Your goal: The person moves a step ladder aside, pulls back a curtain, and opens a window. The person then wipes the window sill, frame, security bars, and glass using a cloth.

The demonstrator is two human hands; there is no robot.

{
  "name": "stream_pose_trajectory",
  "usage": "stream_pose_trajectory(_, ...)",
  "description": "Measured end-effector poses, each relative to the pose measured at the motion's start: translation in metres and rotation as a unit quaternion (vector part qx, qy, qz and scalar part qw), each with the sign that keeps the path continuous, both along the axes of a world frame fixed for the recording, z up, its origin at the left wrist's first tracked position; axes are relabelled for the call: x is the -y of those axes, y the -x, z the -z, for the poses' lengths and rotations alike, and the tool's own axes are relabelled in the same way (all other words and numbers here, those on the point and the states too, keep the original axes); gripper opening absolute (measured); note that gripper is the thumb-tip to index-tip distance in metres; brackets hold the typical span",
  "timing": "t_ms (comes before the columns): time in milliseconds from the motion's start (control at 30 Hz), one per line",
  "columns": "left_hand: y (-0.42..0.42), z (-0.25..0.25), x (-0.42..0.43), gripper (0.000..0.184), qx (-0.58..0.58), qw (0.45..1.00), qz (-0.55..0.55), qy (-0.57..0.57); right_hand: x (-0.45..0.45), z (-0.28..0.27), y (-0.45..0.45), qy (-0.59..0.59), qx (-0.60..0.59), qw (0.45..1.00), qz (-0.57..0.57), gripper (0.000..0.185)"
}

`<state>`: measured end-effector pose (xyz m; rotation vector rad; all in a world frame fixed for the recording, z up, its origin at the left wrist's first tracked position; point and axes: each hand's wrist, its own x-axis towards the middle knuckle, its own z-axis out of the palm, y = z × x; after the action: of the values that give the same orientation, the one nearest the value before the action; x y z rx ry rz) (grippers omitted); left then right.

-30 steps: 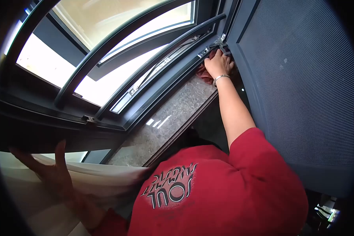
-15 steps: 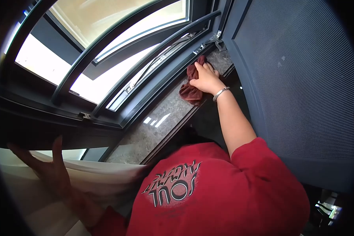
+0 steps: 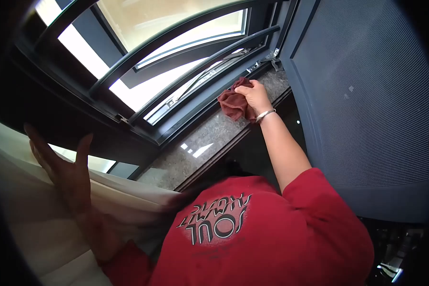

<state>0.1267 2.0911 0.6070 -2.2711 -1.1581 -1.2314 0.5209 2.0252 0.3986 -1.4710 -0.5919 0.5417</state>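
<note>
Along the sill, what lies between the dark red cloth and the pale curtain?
Only bare stone sill, with bright reflections, between cloth and curtain, in the head view.

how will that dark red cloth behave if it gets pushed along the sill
The cloth looks floppy: it bunches in soft folds at the right hand, so pushing would likely crumple it. It probably slides fairly easily, since the grey sill shows glossy reflections.

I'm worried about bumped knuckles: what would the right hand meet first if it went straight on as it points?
With the maroon cloth in its grip, the right hand would probably meet the window frame's lower rail first; the remaining gap is hard to judge.
</note>
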Motion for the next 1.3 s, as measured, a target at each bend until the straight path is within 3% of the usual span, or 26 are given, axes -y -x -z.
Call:
stream_pose_trajectory(33,-0.002,0.001,0.0,0.098,-0.003,1.0,-0.001,0.003,0.002,-0.014,0.019,-0.089,-0.171,0.98,-0.052,0.027)
stream_pose_trajectory(100,-0.002,0.004,0.0,0.098,-0.008,0.999,-0.033,0.001,0.0,-0.043,0.049,-0.116,-0.236,0.958,-0.114,0.022)
stream_pose_trajectory(233,-0.005,0.006,0.003,0.101,0.007,1.0,-0.022,0.017,-0.034,-0.063,0.087,-0.162,-0.261,0.933,-0.19,0.017)
stream_pose_trajectory(367,-0.003,0.008,0.003,0.104,0.008,1.0,-0.02,0.02,-0.074,-0.049,0.124,-0.187,-0.235,0.942,-0.151,0.013)
stream_pose_trajectory(433,-0.003,0.008,0.004,0.104,0.012,0.999,-0.021,0.026,-0.092,-0.038,0.125,-0.131,0.083,0.974,-0.165,0.026)
stream_pose_trajectory(500,-0.002,0.008,0.007,0.104,-0.002,1.0,-0.01,0.006,-0.077,-0.048,0.131,-0.019,0.251,0.963,-0.098,0.033)
stream_pose_trajectory(633,0.001,0.01,0.009,0.105,-0.007,1.0,-0.026,0.009,-0.097,-0.038,0.131,-0.082,0.495,0.859,-0.1,0.045)
stream_pose_trajectory(700,-0.002,0.009,0.012,0.106,0.014,0.999,-0.016,0.025,-0.113,-0.042,0.133,-0.086,0.535,0.83,-0.129,0.039)
stream_pose_trajectory(767,-0.002,0.01,0.013,0.107,0.015,0.999,-0.023,0.028,-0.137,-0.069,0.131,0.019,0.424,0.862,-0.276,0.036)
stream_pose_trajectory(833,-0.002,0.011,0.014,0.107,0.018,0.999,-0.031,0.024,-0.148,-0.086,0.128,0.045,0.003,0.885,-0.463,0.044)
stream_pose_trajectory(900,-0.003,0.013,0.014,0.108,0.013,1.0,-0.009,0.022,-0.176,-0.077,0.129,0.073,0.244,0.836,-0.486,0.048)
stream_pose_trajectory(933,-0.002,0.017,0.013,0.108,0.002,0.999,-0.025,0.025,-0.177,-0.077,0.133,0.096,0.4,0.782,-0.469,0.052)
stream_pose_trajectory(967,-0.002,0.019,0.014,0.108,0.003,0.999,-0.033,0.023,-0.183,-0.075,0.136,0.101,0.341,0.789,-0.502,0.051)
stream_pose_trajectory(1033,-0.003,0.022,0.013,0.108,-0.006,1.0,-0.013,0.01,-0.172,-0.088,0.138,0.123,0.081,0.866,-0.477,0.05)
stream_pose_trajectory(1067,-0.004,0.024,0.013,0.108,-0.001,0.999,-0.027,0.021,-0.186,-0.072,0.129,0.08,-0.132,0.801,-0.579,0.048)
stream_pose_trajectory(1100,-0.005,0.025,0.014,0.108,0.001,0.999,-0.034,0.023,-0.165,-0.096,0.138,0.115,-0.066,0.867,-0.481,0.046)
stream_pose_trajectory(1167,-0.003,0.027,0.015,0.11,0.011,0.999,-0.028,0.045,-0.166,-0.11,0.14,0.172,0.016,0.84,-0.514,0.039)
stream_pose_trajectory(1200,-0.003,0.026,0.013,0.11,0.007,0.999,-0.028,0.046,-0.214,-0.051,0.142,0.005,-0.186,0.794,-0.578,0.033)
stream_pose_trajectory(1233,-0.003,0.028,0.011,0.11,0.014,0.998,-0.021,0.056,-0.212,-0.055,0.143,-0.074,-0.303,0.748,-0.586,0.024)
stream_pose_trajectory(1300,-0.002,0.032,0.012,0.111,0.02,0.997,-0.021,0.071,-0.299,0.017,0.16,-0.154,-0.211,0.729,-0.632,0.025)
